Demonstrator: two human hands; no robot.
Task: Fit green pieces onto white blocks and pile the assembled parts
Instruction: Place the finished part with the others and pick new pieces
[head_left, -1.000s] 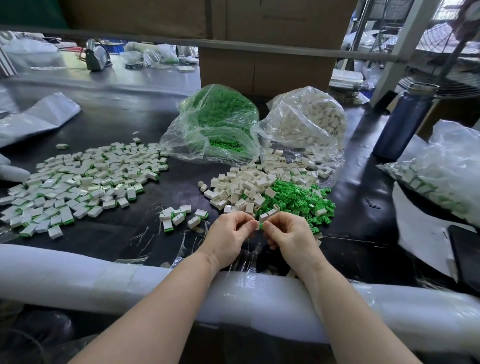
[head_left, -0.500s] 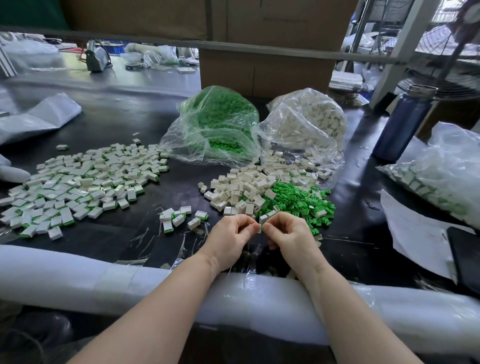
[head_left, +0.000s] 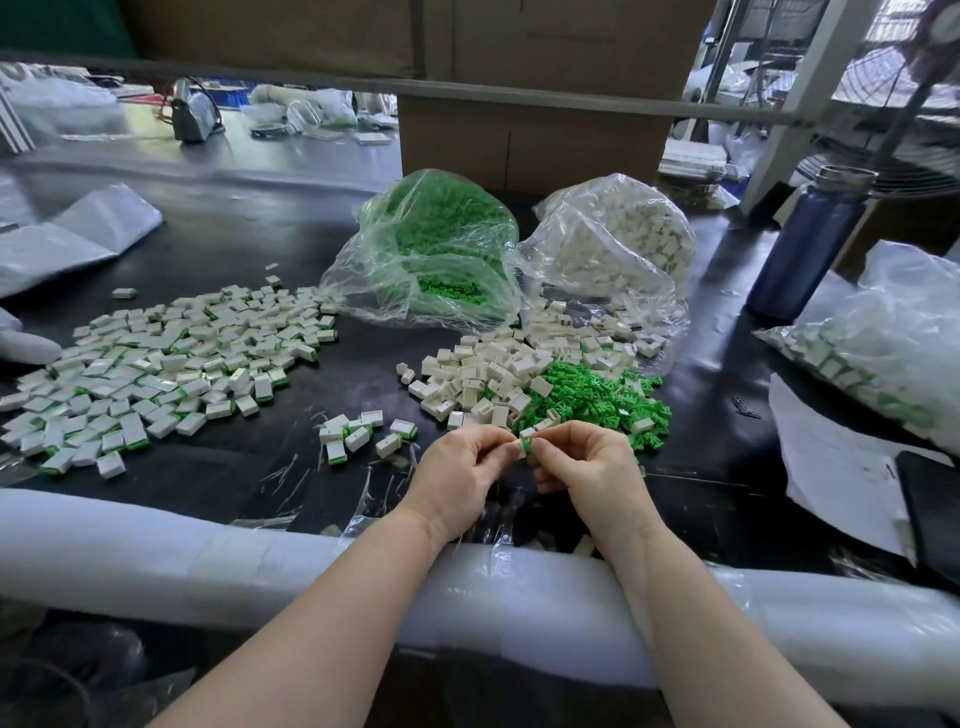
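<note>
On the dark counter, a wide pile of assembled white-and-green parts spreads at far left. Nearer the middle lies a small cluster of finished parts, just left of the hands. The left hand sits above the counter's near edge, its fingers curled and pinching a white block. Touching it on the right is a green piece, pinched by the curled fingers of the right hand; the two hands meet at the fingertips. Just behind the hands lie loose white blocks, with loose green pieces heaped beside them to the right. Farther back stand a clear bag of green pieces and, to its right, a clear bag of white blocks. A dark blue bottle stands upright farther right, and a bag of assembled parts lies at the far right edge.
</note>
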